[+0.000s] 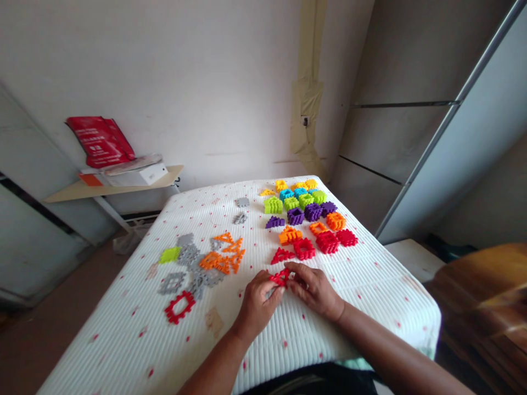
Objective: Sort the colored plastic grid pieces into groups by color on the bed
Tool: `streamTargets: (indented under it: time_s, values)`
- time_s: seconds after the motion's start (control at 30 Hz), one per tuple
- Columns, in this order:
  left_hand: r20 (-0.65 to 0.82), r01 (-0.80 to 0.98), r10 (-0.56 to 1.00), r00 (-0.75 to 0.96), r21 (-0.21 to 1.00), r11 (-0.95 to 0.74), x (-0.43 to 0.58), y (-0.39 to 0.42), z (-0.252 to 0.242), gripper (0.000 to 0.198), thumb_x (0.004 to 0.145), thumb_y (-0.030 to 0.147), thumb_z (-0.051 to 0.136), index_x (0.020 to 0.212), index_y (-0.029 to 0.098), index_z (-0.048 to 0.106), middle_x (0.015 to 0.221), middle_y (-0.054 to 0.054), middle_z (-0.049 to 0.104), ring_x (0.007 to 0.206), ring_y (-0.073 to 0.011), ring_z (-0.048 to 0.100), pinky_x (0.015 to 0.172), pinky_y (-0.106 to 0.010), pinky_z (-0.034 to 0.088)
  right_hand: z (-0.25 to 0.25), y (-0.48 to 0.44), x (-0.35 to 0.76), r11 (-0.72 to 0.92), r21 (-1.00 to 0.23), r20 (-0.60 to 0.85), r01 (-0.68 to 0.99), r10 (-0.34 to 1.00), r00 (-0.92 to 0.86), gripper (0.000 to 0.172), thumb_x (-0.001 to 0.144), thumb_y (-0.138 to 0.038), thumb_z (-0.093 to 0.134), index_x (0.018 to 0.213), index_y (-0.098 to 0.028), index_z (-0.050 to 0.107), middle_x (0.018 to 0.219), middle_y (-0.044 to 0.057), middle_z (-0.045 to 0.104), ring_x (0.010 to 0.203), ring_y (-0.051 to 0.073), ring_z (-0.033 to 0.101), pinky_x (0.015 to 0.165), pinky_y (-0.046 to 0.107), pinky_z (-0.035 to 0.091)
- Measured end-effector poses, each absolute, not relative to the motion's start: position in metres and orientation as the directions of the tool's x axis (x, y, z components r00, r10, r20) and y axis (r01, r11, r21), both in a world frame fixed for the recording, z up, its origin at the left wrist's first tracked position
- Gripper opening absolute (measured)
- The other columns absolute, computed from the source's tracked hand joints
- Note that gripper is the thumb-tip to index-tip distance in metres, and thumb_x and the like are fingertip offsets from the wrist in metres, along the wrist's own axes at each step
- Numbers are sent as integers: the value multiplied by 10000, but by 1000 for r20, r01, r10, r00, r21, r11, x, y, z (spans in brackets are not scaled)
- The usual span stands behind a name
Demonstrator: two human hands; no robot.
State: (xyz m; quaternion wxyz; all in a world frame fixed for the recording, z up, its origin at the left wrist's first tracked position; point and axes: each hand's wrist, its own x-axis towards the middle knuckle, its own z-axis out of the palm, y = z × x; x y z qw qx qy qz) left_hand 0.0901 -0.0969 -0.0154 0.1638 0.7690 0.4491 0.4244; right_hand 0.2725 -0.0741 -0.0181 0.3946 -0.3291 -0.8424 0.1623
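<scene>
Head view: the left hand (259,302) and right hand (315,288) meet near the front of the quilted surface (349,334). Grip state: the left grip pinches the red piece (280,277) between thumb and fingers; the right grip pinches its opposite end. The fingers cover part of the piece, so its full outline cannot be determined.

Beyond the hands, the red triangular piece (282,255) lies just ahead. Red stacks (304,248) stand next to it, extending to the right. Behind these, in order, are orange stacks (336,221), purple stacks (313,212), green stacks (273,206), blue stacks (286,195) and yellow stacks (310,184).

Left of the hands, grey pieces (189,255) and orange triangular pieces (234,247) lie in an overlapping heap. The green plate (170,254) adjoins its left side; the red frame (190,298) lies nearer the front.

Surroundings: a side shelf (69,190) at left carries a white box (150,173) and red bags (101,141). A cabinet (407,131) stands at right.
</scene>
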Motion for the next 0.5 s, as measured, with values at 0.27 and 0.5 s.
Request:
streamTargets:
  time_s: [0.27, 0.5]
  values:
    - [431, 705, 898, 94, 608, -365, 87, -91, -29, 123, 744, 167, 566, 636, 176, 624, 615, -11, 612, 586, -133, 574, 577, -249, 457, -15, -77, 268, 681, -633, 575, 368, 732, -366, 251, 884, -227, 470, 1111, -202, 575, 865, 50, 664, 658, 123, 608, 617, 228, 497]
    - [574, 708, 812, 105, 531, -467, 78, -90, -29, 177, 734, 101, 537, 865, 194, 611, 751, -20, 632, 720, -147, 590, 676, -277, 498, -20, -68, 273, 591, -692, 467, 415, 804, -367, 266, 892, -233, 458, 1104, -204, 615, 974, 70, 688, 825, 171, 653, 735, 290, 525]
